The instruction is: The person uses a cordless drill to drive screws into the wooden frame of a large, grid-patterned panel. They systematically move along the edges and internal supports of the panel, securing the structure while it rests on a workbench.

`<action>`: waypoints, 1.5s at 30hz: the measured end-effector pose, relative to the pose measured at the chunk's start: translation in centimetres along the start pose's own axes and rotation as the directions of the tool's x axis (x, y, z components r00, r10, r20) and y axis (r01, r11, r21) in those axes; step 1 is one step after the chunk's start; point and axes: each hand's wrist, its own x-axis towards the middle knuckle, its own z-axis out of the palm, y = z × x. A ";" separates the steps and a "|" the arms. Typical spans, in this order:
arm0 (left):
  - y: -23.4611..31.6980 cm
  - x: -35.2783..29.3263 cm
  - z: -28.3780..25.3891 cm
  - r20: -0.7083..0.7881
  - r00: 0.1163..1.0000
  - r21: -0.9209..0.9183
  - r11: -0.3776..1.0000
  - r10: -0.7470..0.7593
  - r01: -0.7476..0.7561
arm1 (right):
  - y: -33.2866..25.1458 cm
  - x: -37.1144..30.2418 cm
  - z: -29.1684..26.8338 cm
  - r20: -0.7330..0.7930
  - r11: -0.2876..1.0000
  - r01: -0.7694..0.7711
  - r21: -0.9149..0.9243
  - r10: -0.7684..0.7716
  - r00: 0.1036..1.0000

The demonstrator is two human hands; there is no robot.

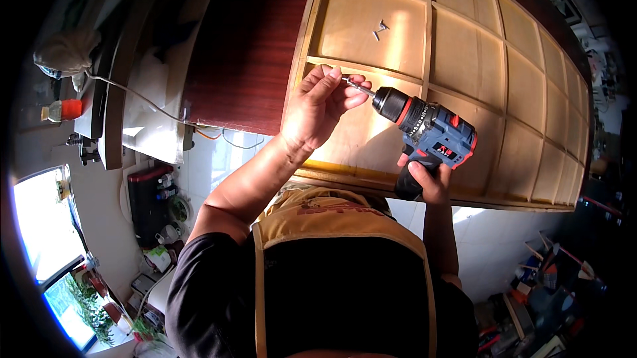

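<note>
Cordless drill (439, 134), blue-grey, red-trimmed; right hand (432, 181) grips its black handle (407, 185); left hand (318, 107) pinches the bit's (364, 88) end.

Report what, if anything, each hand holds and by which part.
The right hand holds the drill by its handle; the left hand is at the bit tip; its hold is unclear.

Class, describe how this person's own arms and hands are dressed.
Both the left hand and right hand are ungloved, with no ring, watch or bracelet visible. The forearms are bare. The left sleeve is dark, plain and short, ending near the elbow.
</note>
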 end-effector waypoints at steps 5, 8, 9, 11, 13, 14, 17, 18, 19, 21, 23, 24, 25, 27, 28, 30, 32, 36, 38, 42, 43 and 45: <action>0.3 -0.1 -0.1 0.000 1.000 0.006 1.000 0.003 -0.003 | -0.2 0.1 0.3 -0.038 0.997 -0.024 -0.077 0.021 0.999; -0.1 -0.2 -0.4 0.003 1.000 -0.013 1.000 0.020 -0.019 | -0.3 0.0 0.6 -0.048 0.998 -0.036 -0.049 0.034 0.998; -0.1 -0.2 -0.5 0.014 1.000 -0.018 1.000 0.025 -0.025 | -0.3 0.1 0.6 -0.044 0.998 -0.031 -0.059 0.029 0.999; -0.3 -0.6 -0.9 0.015 0.999 -0.002 1.000 0.031 -0.031 | 0.0 -0.3 0.1 0.005 0.999 -0.028 -0.020 0.028 1.000; 0.0 -0.7 -1.0 0.033 0.998 0.047 0.998 0.051 -0.053 | 0.3 -0.4 -0.5 0.039 0.999 -0.028 -0.024 0.029 0.999; 0.0 -0.9 -1.1 0.042 0.997 0.082 0.995 0.060 -0.064 | 0.4 -0.6 -0.7 0.045 0.998 -0.041 -0.050 0.043 0.998; 0.0 -1.0 -1.3 0.035 0.998 0.113 0.991 0.061 -0.065 | 0.4 -0.6 -0.6 0.046 0.996 0.007 -0.087 -0.003 0.999; 0.0 -1.0 -1.2 0.028 0.998 0.113 0.992 0.055 -0.058 | 0.5 -0.6 -0.7 0.059 0.993 0.025 -0.117 -0.018 0.998; 0.1 -1.0 -1.1 0.003 0.999 0.131 0.990 0.044 -0.044 | 0.6 -0.6 -0.8 0.067 0.991 0.036 -0.125 -0.028 0.997; 0.4 -0.8 -1.5 0.030 0.999 0.149 0.989 -0.012 0.007 | 0.7 -0.6 -0.9 0.056 0.949 0.102 -0.299 -0.089 0.994; 1.1 -0.5 -1.4 0.045 0.997 0.204 0.978 -0.064 0.053 | 0.5 -0.2 -1.1 0.093 0.864 0.225 -0.451 -0.205 0.974; 1.4 -0.3 -1.1 0.063 0.996 0.234 0.971 -0.063 0.046 | -0.5 0.1 -1.3 0.179 0.843 0.248 -0.478 -0.183 0.967; 1.8 0.0 -0.8 0.082 0.995 0.266 0.963 -0.063 0.039 | -0.6 0.3 -1.1 0.162 0.831 0.227 -0.508 -0.166 0.973; 2.4 0.8 0.4 0.111 0.992 0.322 0.947 -0.054 0.016 | -1.0 0.3 -0.5 0.103 0.872 0.111 -0.477 -0.070 0.992; 2.7 1.3 0.9 0.124 0.991 0.340 0.940 -0.039 -0.006 | -0.9 0.7 -0.4 0.080 0.910 0.090 -0.406 -0.063 0.995; 3.1 2.8 1.8 0.153 0.988 0.374 0.926 -0.012 -0.047 | -0.4 1.7 0.0 0.035 0.966 0.051 -0.254 -0.043 0.998; 3.5 4.6 2.5 0.129 0.991 0.432 0.898 0.031 -0.084 | -1.5 3.0 0.7 -0.001 0.995 -0.022 -0.099 0.022 1.000; 4.1 9.6 3.4 0.312 0.947 0.594 0.764 0.071 -0.253 | 0.0 7.0 -0.8 0.022 0.957 -0.003 0.291 -0.003 1.000; 4.0 13.2 2.5 0.440 0.890 0.600 0.699 0.117 -0.388 | 0.1 9.2 -1.9 0.023 0.921 0.008 0.390 -0.019 1.000; 5.0 26.1 -4.3 0.343 0.882 0.924 0.051 0.322 -0.378 | 0.2 13.7 -4.5 0.008 0.876 0.010 0.482 -0.015 1.000; 5.6 29.8 -7.5 0.389 0.804 0.918 -0.258 0.451 -0.300 | 0.1 15.2 -4.8 0.018 0.882 0.009 0.471 -0.019 1.000; 6.2 35.0 -10.1 0.383 0.724 0.852 -0.522 0.573 -0.038 | 0.0 17.4 -5.9 0.009 0.898 -0.005 0.439 0.001 1.000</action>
